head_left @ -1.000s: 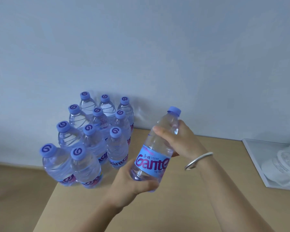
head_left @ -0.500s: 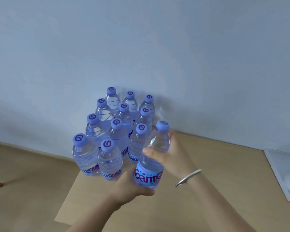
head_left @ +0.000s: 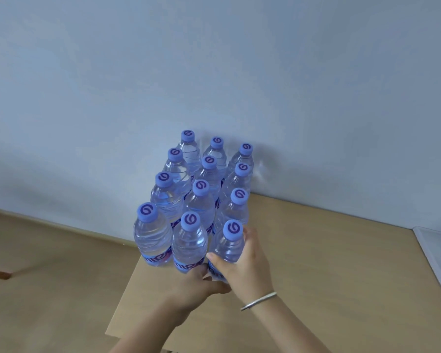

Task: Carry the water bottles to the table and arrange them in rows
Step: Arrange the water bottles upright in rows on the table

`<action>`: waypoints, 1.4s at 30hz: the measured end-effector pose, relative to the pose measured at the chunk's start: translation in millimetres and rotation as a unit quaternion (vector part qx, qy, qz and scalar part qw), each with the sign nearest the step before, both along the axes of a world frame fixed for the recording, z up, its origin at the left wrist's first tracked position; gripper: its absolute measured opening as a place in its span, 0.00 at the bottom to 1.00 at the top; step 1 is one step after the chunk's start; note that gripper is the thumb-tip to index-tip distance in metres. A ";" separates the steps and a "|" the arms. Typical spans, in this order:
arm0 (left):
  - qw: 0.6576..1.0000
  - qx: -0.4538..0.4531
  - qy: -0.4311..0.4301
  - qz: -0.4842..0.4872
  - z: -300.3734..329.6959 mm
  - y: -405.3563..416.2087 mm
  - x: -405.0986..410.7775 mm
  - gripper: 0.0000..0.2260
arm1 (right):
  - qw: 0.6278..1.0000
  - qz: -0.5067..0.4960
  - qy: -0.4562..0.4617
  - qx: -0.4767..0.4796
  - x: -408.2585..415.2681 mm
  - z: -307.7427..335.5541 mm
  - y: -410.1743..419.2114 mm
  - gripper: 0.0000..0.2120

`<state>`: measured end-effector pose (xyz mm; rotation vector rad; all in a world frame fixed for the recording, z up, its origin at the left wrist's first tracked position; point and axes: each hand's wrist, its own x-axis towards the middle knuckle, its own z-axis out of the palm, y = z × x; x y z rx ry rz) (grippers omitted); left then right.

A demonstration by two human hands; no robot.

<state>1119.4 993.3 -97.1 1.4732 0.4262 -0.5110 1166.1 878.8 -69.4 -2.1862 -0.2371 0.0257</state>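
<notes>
- Water bottle point(head_left: 227, 247): front-right corner of the bottle block point(head_left: 201, 189) on the bench point(head_left: 316, 250), near its front-left edge.
- Your right hand point(head_left: 250, 258) grips its shoulder; your left hand point(head_left: 201, 284) holds its base.
- Risk: a careless release could topple neighbours.

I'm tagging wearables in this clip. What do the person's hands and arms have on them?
Both forearms are bare, with no sleeves or gloves in view. The right hand has a thin, plain silver bangle at the wrist. The left hand wears nothing visible: no ring, watch or band.
</notes>
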 end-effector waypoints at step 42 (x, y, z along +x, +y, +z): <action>0.995 -0.040 -0.013 0.089 17.5 159.6 95.1 0.19 | 0.872 -0.042 0.402 0.275 92.8 0.7 4.4 0.30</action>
